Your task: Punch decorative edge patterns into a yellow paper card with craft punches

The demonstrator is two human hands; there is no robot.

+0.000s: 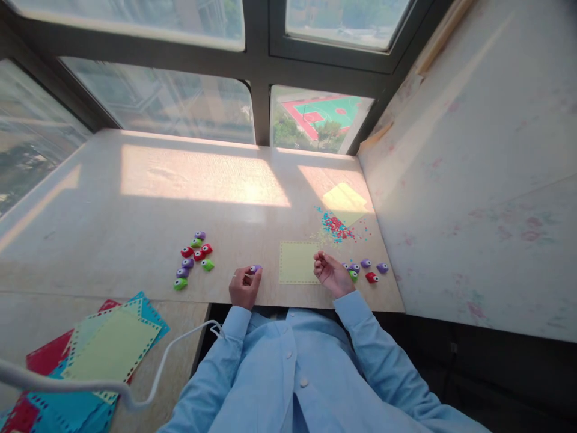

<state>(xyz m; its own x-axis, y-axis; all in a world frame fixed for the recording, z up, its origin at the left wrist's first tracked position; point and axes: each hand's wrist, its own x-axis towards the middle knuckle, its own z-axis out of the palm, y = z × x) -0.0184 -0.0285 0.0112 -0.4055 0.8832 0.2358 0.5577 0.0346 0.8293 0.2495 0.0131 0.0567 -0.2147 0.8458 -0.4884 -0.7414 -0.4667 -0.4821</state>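
Observation:
My left hand [244, 288] is closed around a small purple craft punch [255, 269], just above the table left of the pale yellow sheet. That yellow sheet [297, 263] lies flat in front of me, with small holes along its edges. At its right edge my right hand [332, 273] is turned palm up, fingers curled and pinched; what they hold, if anything, is too small to name. Beside the right hand sit several punches in purple, green and red, among them a red punch [372, 277]. Another group, including a green punch [180, 283], stands to the left.
Red, blue and yellow paper bits [337, 227] are scattered behind the sheet, near more yellow paper [346, 201]. Punched coloured sheets [112, 343] are piled at the lower left, crossed by a white cable [157, 376]. A wall [451, 210] bounds the right side; windows stand behind.

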